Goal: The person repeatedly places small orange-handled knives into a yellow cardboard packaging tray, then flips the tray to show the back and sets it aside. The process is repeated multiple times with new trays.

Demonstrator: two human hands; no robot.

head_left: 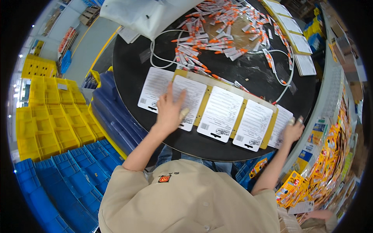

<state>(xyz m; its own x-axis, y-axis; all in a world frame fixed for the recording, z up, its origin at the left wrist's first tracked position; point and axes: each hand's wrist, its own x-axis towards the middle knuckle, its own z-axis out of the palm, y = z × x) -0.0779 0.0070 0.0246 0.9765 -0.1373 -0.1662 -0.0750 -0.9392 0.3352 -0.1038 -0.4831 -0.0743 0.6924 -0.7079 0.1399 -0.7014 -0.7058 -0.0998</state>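
Observation:
My left hand point(169, 113) lies with its fingers spread over a white printed card point(190, 97) at the left end of a yellow board point(202, 106). Another white card point(155, 83) sits just left of that board, partly under the hand. Two more cards, a middle one point(220, 112) and a right one point(253, 124), lie in a row on the board. At the far right, my right hand point(293, 131) rests at the edge of a white card point(280, 123), fingers apart; covers show on some fingertips. Each card has a dark hanging slot at its near end.
Many small white tubes with orange caps point(225, 39) are heaped on the round black table point(136, 112), ringed by a white cord point(152, 50). A second card-covered board point(293, 29) stands far right. Yellow crates point(58, 124) and blue crates point(66, 182) are left; packaged cards point(322, 163) right.

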